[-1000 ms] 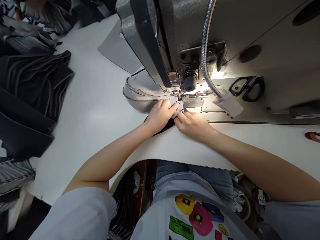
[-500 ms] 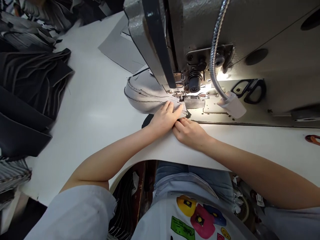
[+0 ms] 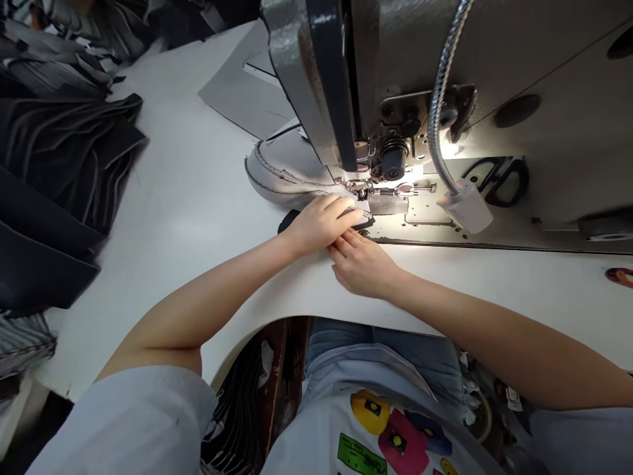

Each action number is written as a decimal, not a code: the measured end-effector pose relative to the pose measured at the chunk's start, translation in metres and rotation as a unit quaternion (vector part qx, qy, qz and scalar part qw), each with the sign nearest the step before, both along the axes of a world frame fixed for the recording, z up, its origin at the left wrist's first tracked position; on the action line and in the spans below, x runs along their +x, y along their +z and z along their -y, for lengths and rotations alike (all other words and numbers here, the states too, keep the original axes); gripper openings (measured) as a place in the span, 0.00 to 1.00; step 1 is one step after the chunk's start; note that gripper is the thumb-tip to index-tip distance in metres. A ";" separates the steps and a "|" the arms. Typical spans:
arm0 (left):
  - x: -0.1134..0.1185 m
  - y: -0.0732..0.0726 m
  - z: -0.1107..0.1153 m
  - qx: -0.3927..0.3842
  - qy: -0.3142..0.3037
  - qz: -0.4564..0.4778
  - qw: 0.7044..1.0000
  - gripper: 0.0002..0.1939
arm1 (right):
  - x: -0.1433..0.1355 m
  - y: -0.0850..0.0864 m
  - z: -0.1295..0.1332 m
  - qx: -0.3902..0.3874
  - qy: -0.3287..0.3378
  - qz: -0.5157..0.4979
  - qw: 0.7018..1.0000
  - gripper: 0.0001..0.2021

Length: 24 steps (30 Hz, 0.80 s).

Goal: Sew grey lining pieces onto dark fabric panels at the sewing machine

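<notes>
Grey fabric (image 3: 297, 160) beneath left hand (image 3: 319, 222), right hand (image 3: 364, 265) alongside, cannot tell whether either grip is closed, shirt lettering (image 3: 362, 455) illegible

Person (image 3: 133, 409) is wearing pale short-sleeved shirt (image 3: 306, 448); print is showing yellow, pink, dark-blue flowers (image 3: 408, 455), green rectangle (image 3: 361, 454); also wearing blue jeans (image 3: 339, 336).

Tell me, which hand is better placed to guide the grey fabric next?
Probably the left hand: it lies on the grey fabric, close to the presser foot. The right hand sits farther from the foot, nearer the table's front edge.
</notes>
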<state>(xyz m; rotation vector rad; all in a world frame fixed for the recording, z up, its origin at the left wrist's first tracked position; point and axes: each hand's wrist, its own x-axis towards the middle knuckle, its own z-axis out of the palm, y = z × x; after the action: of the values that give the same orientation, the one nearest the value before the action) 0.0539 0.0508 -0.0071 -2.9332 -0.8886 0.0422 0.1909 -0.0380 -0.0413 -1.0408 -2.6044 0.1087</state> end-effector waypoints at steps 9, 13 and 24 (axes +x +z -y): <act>0.015 0.007 0.003 -0.062 0.062 -0.033 0.996 0.13 | -0.026 0.009 -0.002 -0.045 -0.020 0.063 0.997 0.22; 0.017 0.005 -0.002 -0.071 0.092 -0.006 0.993 0.12 | -0.029 0.007 -0.007 -0.069 -0.039 0.049 0.996 0.24; 0.021 0.005 -0.021 -0.069 0.093 -0.002 0.993 0.14 | -0.041 0.006 -0.027 -0.120 -0.075 0.023 0.990 0.27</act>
<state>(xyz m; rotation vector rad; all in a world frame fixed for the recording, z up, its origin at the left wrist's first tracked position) 0.0750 0.0720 -0.0017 -2.9622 -1.2016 0.1245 0.1499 -0.0111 -0.0349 -1.3328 -2.5884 0.3728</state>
